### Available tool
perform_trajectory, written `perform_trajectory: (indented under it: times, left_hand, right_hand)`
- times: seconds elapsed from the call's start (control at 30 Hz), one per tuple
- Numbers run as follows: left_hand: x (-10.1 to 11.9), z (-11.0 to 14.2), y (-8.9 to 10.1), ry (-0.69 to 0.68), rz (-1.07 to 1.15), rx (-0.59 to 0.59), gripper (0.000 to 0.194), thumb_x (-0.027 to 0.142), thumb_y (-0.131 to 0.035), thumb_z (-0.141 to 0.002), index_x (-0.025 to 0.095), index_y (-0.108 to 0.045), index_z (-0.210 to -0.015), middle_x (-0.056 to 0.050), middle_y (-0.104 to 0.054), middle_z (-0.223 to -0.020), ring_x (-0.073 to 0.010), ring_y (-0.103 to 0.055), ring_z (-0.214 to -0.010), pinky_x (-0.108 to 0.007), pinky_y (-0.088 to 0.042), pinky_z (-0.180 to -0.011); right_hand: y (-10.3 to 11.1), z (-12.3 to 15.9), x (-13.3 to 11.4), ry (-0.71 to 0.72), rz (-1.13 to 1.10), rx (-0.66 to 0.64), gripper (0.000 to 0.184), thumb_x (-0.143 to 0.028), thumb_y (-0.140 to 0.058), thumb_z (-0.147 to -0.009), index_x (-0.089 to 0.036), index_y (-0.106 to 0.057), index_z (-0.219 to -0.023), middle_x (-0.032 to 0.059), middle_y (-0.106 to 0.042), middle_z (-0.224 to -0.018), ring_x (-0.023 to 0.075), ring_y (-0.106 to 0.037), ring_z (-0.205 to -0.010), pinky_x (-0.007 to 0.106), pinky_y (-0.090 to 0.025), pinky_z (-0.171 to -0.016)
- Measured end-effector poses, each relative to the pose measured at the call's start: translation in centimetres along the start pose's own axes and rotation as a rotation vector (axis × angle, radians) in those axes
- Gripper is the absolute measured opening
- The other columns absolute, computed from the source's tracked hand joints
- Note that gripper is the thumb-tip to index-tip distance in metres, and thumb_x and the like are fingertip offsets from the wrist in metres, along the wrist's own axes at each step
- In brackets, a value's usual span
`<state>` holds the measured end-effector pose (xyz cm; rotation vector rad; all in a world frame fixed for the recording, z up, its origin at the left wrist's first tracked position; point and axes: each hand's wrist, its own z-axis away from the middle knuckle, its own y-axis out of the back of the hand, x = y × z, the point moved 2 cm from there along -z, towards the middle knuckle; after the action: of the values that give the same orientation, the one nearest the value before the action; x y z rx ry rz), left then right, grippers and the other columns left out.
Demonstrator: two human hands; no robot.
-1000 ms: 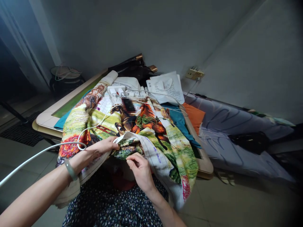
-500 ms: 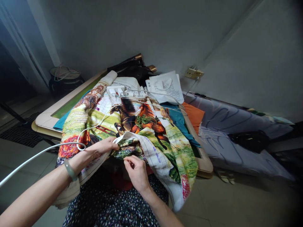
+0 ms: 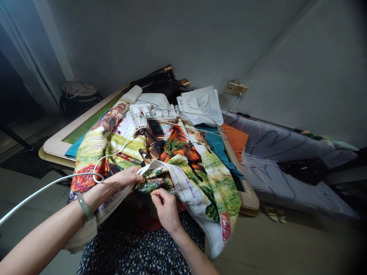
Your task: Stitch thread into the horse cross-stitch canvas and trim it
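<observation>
A large embroidery cloth point(image 3: 187, 187), partly stitched and printed with horses and green grass, drapes over the table edge onto my lap. My left hand point(image 3: 130, 177) grips its folded white border, thumb on top and the other fingers hidden underneath. Just below the turned-back stitched part, my right hand point(image 3: 168, 208) is closed in a pinch; what lies between its fingertips is too small to make out. A tangle of green thread point(image 3: 172, 146) rests on the printed horses. Close beyond my left hand lies a slim red-handled tool point(image 3: 128, 157), possibly snips.
A white cable point(image 3: 51, 184) crosses over my left forearm and loops on the cloth. White chargers and a power strip point(image 3: 140, 109) sit farther back. Behind them are a white printed bag point(image 3: 200, 105) and the wall socket point(image 3: 236, 88). The pale table rim point(image 3: 51, 143) shows at left.
</observation>
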<state>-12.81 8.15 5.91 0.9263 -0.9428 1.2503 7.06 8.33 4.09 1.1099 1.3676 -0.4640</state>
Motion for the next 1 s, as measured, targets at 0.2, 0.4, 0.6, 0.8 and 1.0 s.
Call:
perform_trajectory:
  times: [0.2, 0.4, 0.6, 0.8, 1.0]
  left_hand:
    - [2.0, -0.7, 0.3, -0.174, -0.362, 0.06, 0.021, 0.034, -0.061, -0.063, 0.022, -0.044, -0.059, 0.005, -0.041, -0.056, -0.0133, -0.037, -0.057, -0.028, -0.028, -0.057]
    - [3.4, -2.4, 0.4, -0.246, -0.618, 0.196, 0.013, 0.032, -0.059, -0.066, 0.021, -0.053, -0.064, 0.003, -0.05, -0.061, -0.0172, -0.047, -0.063, -0.029, -0.03, -0.061]
    - [2.0, -2.8, 0.8, -0.213, -0.543, 0.223, 0.018, 0.035, -0.064, -0.065, 0.019, -0.062, -0.075, 0.003, -0.057, -0.067, -0.0196, -0.051, -0.069, -0.028, -0.034, -0.063]
    - [2.2, -2.5, 0.7, -0.194, -0.455, 0.212, 0.017, 0.032, -0.066, -0.063, 0.019, -0.062, -0.073, 0.004, -0.055, -0.064, -0.0188, -0.05, -0.066, -0.028, -0.034, -0.062]
    - [2.7, -1.6, 0.8, -0.146, -0.169, 0.016, 0.029, 0.039, -0.071, -0.063, 0.018, -0.065, -0.083, 0.001, -0.062, -0.071, -0.0202, -0.054, -0.07, -0.031, -0.043, -0.069]
  right_hand:
    - [3.5, -1.5, -1.2, -0.251, -0.635, 0.006, 0.02, -0.037, -0.072, -0.084, -0.019, -0.064, -0.086, -0.0078, -0.048, -0.052, 0.009, -0.043, -0.046, 0.023, -0.045, -0.051]
    - [6.2, -5.9, -1.4, -0.243, -0.975, 0.178, 0.032, -0.032, -0.087, -0.07, -0.02, -0.058, -0.072, -0.007, -0.054, -0.054, 0.0078, -0.043, -0.047, 0.028, -0.056, -0.063]
    - [5.8, -5.8, -1.1, -0.233, -0.979, 0.137, 0.032, -0.031, -0.083, -0.075, -0.021, -0.053, -0.072, -0.0086, -0.049, -0.056, 0.007, -0.04, -0.047, 0.029, -0.058, -0.068]
    - [5.6, -4.7, -1.8, -0.187, -0.816, 0.14, 0.028, -0.041, -0.077, -0.08, -0.023, -0.055, -0.083, -0.0084, -0.048, -0.057, 0.0094, -0.043, -0.048, 0.03, -0.055, -0.064]
    - [3.2, -2.6, -1.5, -0.035, -0.183, -0.01, 0.013, -0.03, -0.065, -0.087, -0.018, -0.068, -0.081, 0.0014, -0.065, -0.077, 0.0147, -0.06, -0.07, 0.026, -0.048, -0.066]
